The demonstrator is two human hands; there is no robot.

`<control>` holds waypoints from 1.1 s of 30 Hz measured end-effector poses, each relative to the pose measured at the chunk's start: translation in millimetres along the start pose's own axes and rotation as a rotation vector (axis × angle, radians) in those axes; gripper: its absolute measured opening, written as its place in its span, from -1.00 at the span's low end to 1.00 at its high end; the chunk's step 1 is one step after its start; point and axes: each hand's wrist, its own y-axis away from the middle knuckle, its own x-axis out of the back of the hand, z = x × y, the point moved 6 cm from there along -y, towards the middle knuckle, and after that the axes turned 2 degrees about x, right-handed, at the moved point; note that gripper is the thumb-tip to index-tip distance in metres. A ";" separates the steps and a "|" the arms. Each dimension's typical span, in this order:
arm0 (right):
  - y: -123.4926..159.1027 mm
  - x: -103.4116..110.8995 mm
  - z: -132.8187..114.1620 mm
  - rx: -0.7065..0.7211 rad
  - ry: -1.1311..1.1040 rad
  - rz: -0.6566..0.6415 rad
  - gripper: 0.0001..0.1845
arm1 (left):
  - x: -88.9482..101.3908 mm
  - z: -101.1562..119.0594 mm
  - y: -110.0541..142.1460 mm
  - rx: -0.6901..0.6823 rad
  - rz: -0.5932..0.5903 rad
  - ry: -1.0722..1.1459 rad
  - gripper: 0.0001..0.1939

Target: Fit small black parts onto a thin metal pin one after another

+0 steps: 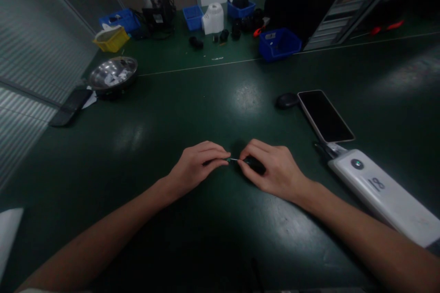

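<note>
Fingertip to fingertip over a green table (165, 114), a person's left hand (197, 165) pinches one small green piece (228, 160), while the right hand (275, 165) grips one black-handled tool (255, 165), its thin metal shaft pointing left to the piece; whether the tip is seated cannot be told. The work likely calls for a firm left pinch close to the contact point, the shaft kept in line with the piece, and light, even pressure so nothing slips into a fingertip. One phone (326, 116) and one mouse (287, 100) lie beyond the right hand, to its right; one white device (388, 192) sits nearer, right of that hand. Far beyond the left hand are one metal bowl (99, 72) and one yellow bin (112, 45); four blue bins (280, 52) spread beyond both hands.
</note>
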 end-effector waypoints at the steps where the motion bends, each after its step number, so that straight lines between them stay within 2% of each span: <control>1: 0.1 -0.6 -0.7 0.006 0.001 -0.003 -0.81 | -0.4 0.6 0.1 -0.008 0.000 -0.005 -0.76; 11: 2.3 -5.0 -4.1 0.058 0.034 -0.032 -0.78 | -3.6 8.2 -0.1 -0.083 -0.002 -0.098 -0.76; 23: 1.5 -2.1 -3.1 0.047 -0.050 0.019 -0.82 | 0.1 10.5 1.4 -0.065 0.036 -0.094 -0.71; 27: 1.0 1.7 1.0 0.002 -0.042 0.059 -0.83 | 0.8 9.6 1.6 -0.042 0.005 -0.191 -0.62; 33: 0.4 0.2 4.2 -0.021 0.057 0.027 -0.79 | -8.0 5.5 4.1 -0.035 -0.138 -0.431 -0.50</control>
